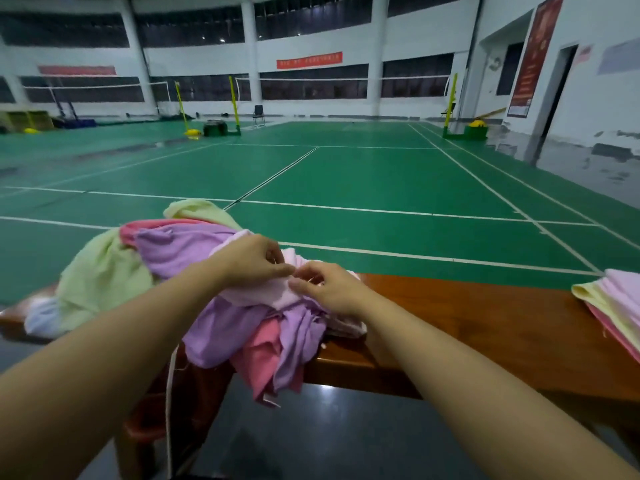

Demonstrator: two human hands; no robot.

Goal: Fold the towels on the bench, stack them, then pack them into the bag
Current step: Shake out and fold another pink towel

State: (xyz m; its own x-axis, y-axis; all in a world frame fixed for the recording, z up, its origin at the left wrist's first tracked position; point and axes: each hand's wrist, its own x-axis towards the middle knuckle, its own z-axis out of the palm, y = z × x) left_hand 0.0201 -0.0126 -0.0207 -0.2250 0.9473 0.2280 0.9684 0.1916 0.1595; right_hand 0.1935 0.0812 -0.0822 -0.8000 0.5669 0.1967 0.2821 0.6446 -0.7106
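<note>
Both hands meet on a pale pink towel (263, 294) atop the loose pile at the bench's (467, 327) left end; the left hand (254, 259) and right hand (329, 289) each pinch its edge with fingers clamped on cloth. To do this well, the person should probably find two adjacent corners before lifting it clear. The folded stack (613, 306), far right, shows three layers. The pile shows roughly seven towels. No bag is clearly identifiable.
</note>
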